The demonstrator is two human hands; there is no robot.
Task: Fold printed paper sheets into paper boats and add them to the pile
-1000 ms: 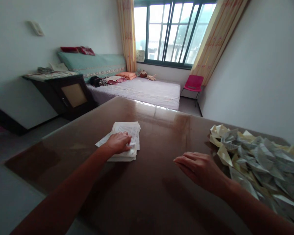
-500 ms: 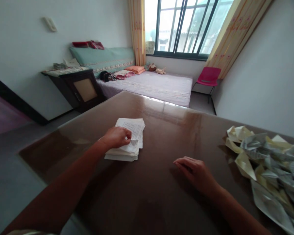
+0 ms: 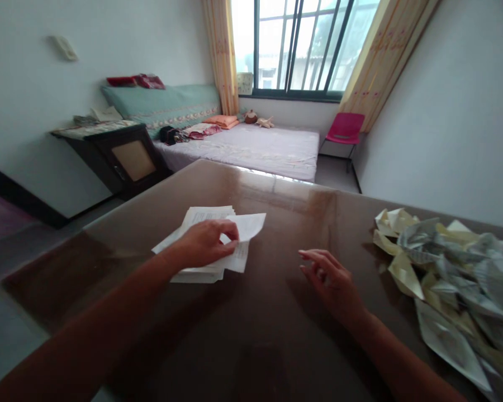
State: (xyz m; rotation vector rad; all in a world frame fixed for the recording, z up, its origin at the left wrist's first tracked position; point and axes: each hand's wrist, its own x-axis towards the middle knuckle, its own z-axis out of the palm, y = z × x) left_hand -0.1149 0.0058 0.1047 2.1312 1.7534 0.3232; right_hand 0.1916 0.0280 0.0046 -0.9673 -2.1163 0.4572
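My left hand [image 3: 212, 243] is closed in a pinch on a sheet of paper [image 3: 251, 225], whose right end lifts and curls above the pile. Beneath it lies a stack of printed paper sheets [image 3: 205, 212], its edges uneven; my hand covers part of it. To the right, my right hand [image 3: 329, 279] hovers low over the brown table [image 3: 272, 312], thumb and fingers apart, holding nothing. At the table's right side is a heap of folded paper pieces [image 3: 452, 268], some yellowish and some printed grey-white.
Beyond the table stands a bed [image 3: 272, 145] with a lilac cover. A dark cabinet [image 3: 126, 162] is at the far left, and a pink chair [image 3: 346, 128] stands by the right wall under a window [image 3: 297, 50].
My left hand has drawn a sheet rightward, its end now raised off the stack. My right hand's fingers have spread from a closed pose. The view has shifted slightly.
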